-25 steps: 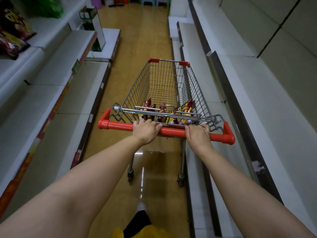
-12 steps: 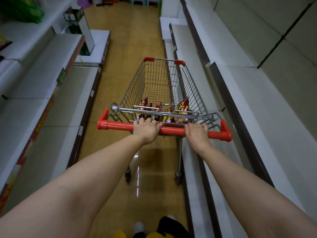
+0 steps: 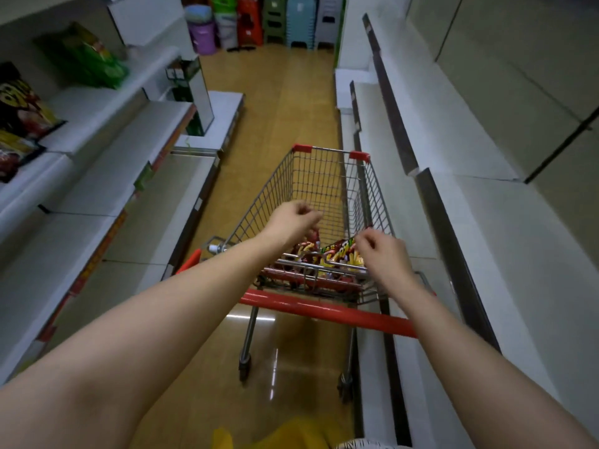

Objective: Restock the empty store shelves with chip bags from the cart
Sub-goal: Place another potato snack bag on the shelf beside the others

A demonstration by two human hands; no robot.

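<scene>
Red chip bags [image 3: 340, 254] lie beneath left hand [image 3: 293, 220] and right hand [image 3: 384, 257].

Left hand [image 3: 296, 218], right hand [image 3: 384, 256] over cart [image 3: 324, 176] basket, fingers loosely curled; chip bags [image 3: 340, 254] beneath.

Chip bags [image 3: 338, 254]: partly hidden by left hand [image 3: 293, 222], right hand [image 3: 384, 257].
Shelf packets [image 3: 19, 105]: cut by picture's left edge.

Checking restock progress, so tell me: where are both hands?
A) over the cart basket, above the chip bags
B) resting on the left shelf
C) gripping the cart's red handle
A: the left hand and right hand are beyond the red handle, above the chip bags in the cart basket.
</scene>
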